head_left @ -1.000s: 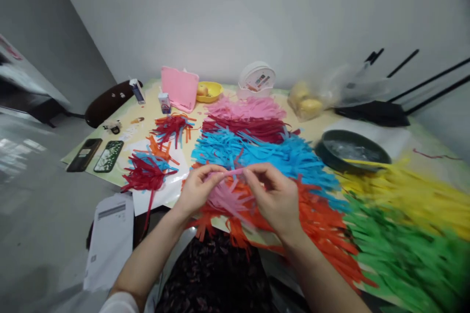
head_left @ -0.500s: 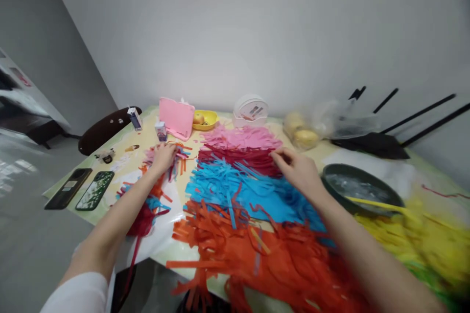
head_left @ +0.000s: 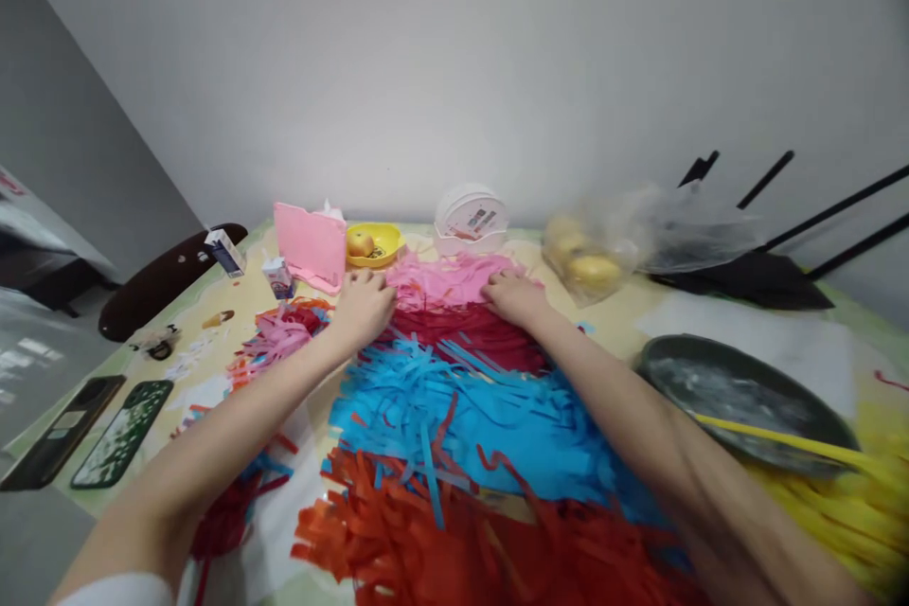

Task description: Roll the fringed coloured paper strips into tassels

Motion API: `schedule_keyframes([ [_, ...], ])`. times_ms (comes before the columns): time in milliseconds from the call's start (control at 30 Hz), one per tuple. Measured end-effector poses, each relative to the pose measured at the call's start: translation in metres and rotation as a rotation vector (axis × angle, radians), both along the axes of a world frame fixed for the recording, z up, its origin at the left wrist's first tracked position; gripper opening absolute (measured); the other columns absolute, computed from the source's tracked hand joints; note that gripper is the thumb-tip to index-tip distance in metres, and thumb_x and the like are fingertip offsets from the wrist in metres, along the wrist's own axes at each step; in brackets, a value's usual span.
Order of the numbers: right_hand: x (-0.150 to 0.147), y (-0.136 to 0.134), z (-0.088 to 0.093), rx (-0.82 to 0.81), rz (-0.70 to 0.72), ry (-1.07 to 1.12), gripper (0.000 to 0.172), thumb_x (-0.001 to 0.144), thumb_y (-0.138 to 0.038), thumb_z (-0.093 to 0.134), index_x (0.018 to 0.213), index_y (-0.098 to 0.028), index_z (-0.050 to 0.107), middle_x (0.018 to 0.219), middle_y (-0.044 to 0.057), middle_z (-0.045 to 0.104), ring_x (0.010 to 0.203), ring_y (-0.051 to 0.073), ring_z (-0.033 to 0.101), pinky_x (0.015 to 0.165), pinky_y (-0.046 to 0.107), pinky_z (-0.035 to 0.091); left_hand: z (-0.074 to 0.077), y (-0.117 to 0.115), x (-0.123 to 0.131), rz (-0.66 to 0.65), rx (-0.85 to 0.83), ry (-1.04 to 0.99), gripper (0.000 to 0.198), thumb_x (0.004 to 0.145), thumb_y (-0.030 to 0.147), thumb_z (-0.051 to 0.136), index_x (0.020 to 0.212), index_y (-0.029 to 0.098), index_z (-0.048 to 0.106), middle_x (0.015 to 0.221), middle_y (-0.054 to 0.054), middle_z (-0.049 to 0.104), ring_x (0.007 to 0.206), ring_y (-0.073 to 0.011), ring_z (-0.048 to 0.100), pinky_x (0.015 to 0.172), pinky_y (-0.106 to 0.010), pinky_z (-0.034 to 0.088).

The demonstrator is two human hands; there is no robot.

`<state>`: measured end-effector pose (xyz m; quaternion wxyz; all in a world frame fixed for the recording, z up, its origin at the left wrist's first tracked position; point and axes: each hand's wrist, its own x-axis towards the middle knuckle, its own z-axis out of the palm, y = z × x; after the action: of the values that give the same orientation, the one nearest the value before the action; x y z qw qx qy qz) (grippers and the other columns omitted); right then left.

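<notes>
Fringed paper lies in overlapping bands: pink (head_left: 458,279) at the back, then dark red (head_left: 469,327), blue (head_left: 497,417) and orange-red (head_left: 454,540) nearest me. My left hand (head_left: 365,303) rests at the left end of the pink and dark red bands, fingers bent; what its fingertips hold, if anything, is hidden. At the right end of the pink band is my right hand (head_left: 515,295), its fingers closed on the edge of the pink fringe. A mixed pile of pink, orange and blue strips (head_left: 284,336) sits left of my left hand.
Behind stand a pink case (head_left: 311,246), small cartons (head_left: 278,277), a yellow bowl (head_left: 390,241) and a white holder (head_left: 470,218). Fruit in a plastic bag (head_left: 593,265), a dark green bowl (head_left: 745,398) and yellow fringe (head_left: 838,521) are at right. Two phones (head_left: 122,436) lie at left.
My left hand has moved right, from the mixed pile to the bands' left end. My right hand has moved back and left, from the dark red band to the pink one. The view has shifted.
</notes>
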<state>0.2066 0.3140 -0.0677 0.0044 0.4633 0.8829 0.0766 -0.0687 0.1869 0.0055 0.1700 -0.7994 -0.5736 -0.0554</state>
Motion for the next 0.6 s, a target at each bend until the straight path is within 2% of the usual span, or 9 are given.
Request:
schedule_keyframes([
  [133,0.001,0.010,-0.003,0.010,0.055,-0.027,0.029,0.093,-0.013,0.048,0.099,-0.008,0.075,0.108,0.022,0.068,0.109,0.031,0.056,0.093,0.041,0.041,-0.012,0.045,0.050,-0.083,-0.098,-0.083,0.029,0.098,0.025,0.043,0.100,0.017,0.072,0.108,-0.014,0.067,0.111,-0.0296,0.053,0.091,-0.044,0.039],
  [300,0.001,0.020,-0.001,0.017,0.097,0.006,0.029,0.094,-0.015,0.047,0.100,-0.005,0.074,0.104,0.022,0.069,0.103,0.028,0.058,0.095,0.039,0.038,-0.031,0.090,0.075,-0.107,-0.173,-0.119,0.023,0.093,0.030,0.057,0.107,0.019,0.072,0.114,-0.011,0.068,0.113,-0.0273,0.054,0.096,-0.038,0.041],
  [433,0.001,0.025,0.003,0.011,0.103,0.058,0.027,0.094,-0.020,0.050,0.098,-0.007,0.074,0.101,0.019,0.071,0.099,0.027,0.060,0.090,0.034,0.039,-0.035,0.106,0.083,-0.110,-0.234,-0.137,0.029,0.087,0.032,0.066,0.113,0.019,0.071,0.117,-0.010,0.069,0.115,-0.0273,0.055,0.100,-0.037,0.042],
  [600,0.001,0.027,0.014,0.026,0.088,0.139,0.025,0.095,-0.026,0.053,0.094,-0.013,0.075,0.098,0.014,0.072,0.096,0.024,0.060,0.084,0.031,0.040,-0.037,0.113,0.095,-0.055,-0.242,-0.183,0.032,0.088,0.036,0.065,0.113,0.018,0.070,0.118,-0.013,0.068,0.118,-0.0296,0.053,0.099,-0.040,0.043],
])
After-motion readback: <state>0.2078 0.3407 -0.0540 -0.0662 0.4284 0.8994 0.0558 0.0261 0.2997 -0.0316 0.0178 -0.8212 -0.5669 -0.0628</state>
